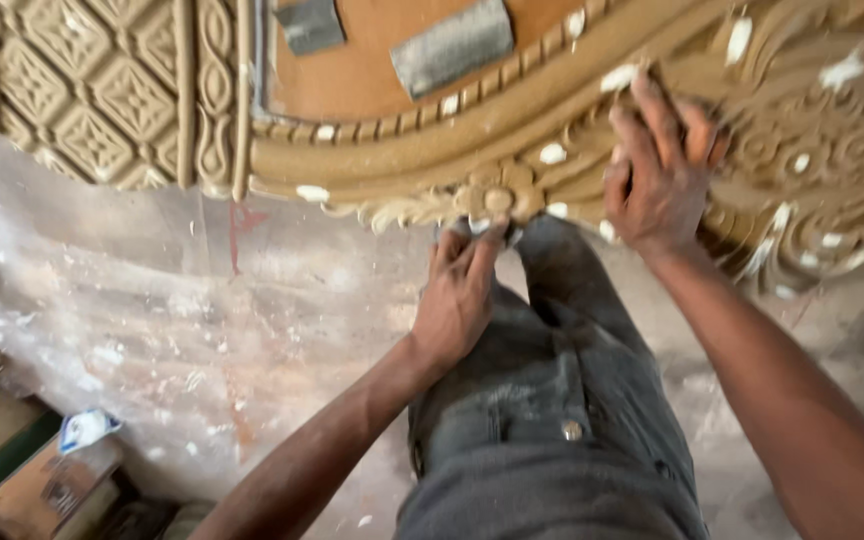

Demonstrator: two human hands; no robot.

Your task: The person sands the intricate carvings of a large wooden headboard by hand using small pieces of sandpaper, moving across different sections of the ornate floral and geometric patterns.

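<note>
Dusty, paint-streaked floor (202,320) is lying under me while my right hand (657,170) is pressing flat, fingers spread, on the carved wooden panel (802,150) and my left hand (457,290) is pinching its flower-shaped ornament (492,198).

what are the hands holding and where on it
Left hand pinches the carved panel at its lower edge; right hand presses flat on the carving. Nothing lifted.
</note>
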